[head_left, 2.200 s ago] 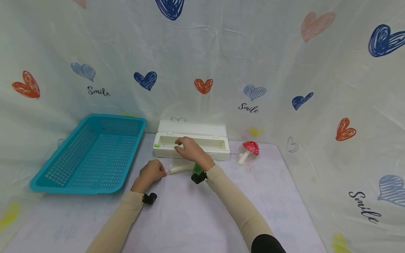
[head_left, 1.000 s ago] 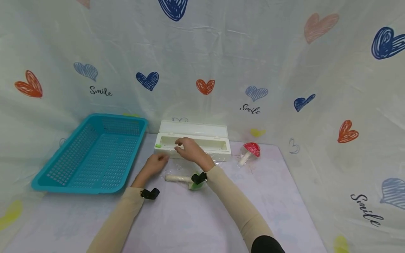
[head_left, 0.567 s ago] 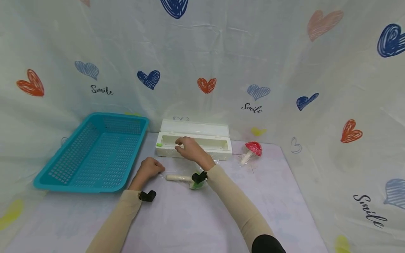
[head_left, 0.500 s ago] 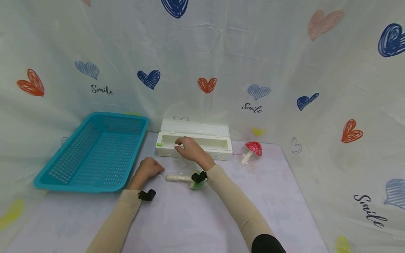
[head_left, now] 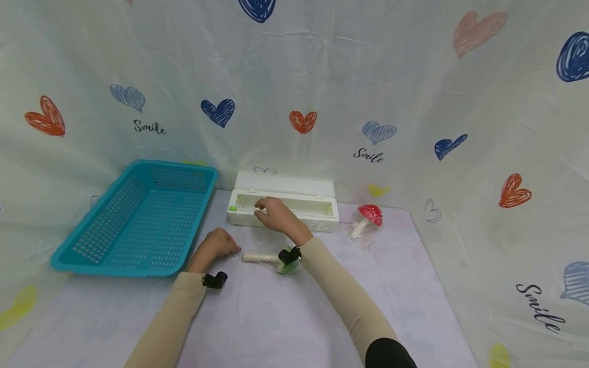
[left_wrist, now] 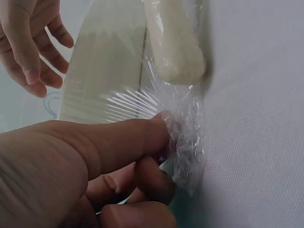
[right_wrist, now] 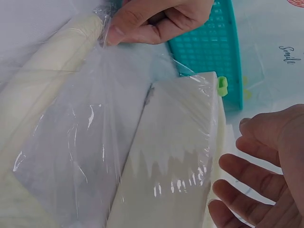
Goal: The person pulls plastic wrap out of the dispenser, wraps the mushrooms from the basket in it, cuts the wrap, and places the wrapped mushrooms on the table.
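Note:
A toy mushroom with a pale stem (head_left: 259, 257) and green cap (head_left: 289, 268) lies on its side on the cloth, under clear cling film (right_wrist: 90, 123). That film reaches across to a long white cling film dispenser (head_left: 285, 221), whose lid (head_left: 285, 183) is raised. My left hand (head_left: 218, 243) pinches bunched film between thumb and fingers, just past the stem's end (left_wrist: 175, 66). My right hand (head_left: 278, 214) is held over the dispenser, its fingers loosely bent and holding nothing. Part of the green cap is hidden behind the right wrist's black camera.
A blue perforated basket (head_left: 57, 263) stands at the left, close to my left hand. Right of the dispenser lies a red-capped mushroom (head_left: 370, 214) in clear wrap. A green slider (right_wrist: 222, 86) sits at the dispenser's end. Behind hangs a heart-printed curtain (head_left: 257, 66).
The mushroom has shifted towards me. My left hand went from the stem's end up to the dispenser's left front corner, then back down beside the stem. My right hand has stayed put.

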Tool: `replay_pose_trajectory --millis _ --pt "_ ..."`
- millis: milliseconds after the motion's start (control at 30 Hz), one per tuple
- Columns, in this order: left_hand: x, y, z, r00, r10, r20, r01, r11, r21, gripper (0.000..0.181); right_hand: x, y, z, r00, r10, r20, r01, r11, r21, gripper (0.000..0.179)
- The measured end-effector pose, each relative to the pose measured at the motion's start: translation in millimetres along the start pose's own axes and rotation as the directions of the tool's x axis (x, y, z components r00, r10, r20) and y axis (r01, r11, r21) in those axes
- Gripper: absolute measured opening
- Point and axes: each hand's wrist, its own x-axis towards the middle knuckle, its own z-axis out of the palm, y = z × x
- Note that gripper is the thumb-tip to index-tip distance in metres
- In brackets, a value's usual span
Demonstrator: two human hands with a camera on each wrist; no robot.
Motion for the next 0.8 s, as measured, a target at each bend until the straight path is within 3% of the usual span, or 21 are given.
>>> replay_pose_trajectory --millis 233,467,600,667,800 --pt "-1.0 -4.5 2.3 0.997 -0.071 -0.014 0.070 0.997 -0.006 0.028 -9.7 -2 -12 1.000 0.010 0.023 -0.010 1.000 0.029 0.034" --pt "-10.4 -3.0 -3.3 0.995 -0.071 -0.072 0.075 0.995 0.060 0.030 -20.9 8 -33 1.000 0.023 0.000 -0.023 0.997 0.076 0.036" --pt "-12.5 -2.0 -6.7 0.995 -0.070 -0.075 0.074 0.996 0.056 0.031 -23.3 10 -40 0.999 0.050 -0.006 -0.049 0.995 0.086 0.035" --pt "-11.6 -0.1 -8.1 0.994 -0.065 -0.086 0.068 0.997 0.040 0.044 -21.9 11 -40 0.999 0.053 -0.002 -0.052 0.995 0.087 0.035" --pt "-4.8 6.5 -10.3 0.989 -0.051 -0.136 0.049 0.999 -0.021 0.097 -16.0 9 -39 0.999 0.036 0.011 -0.037 0.995 0.088 0.037"
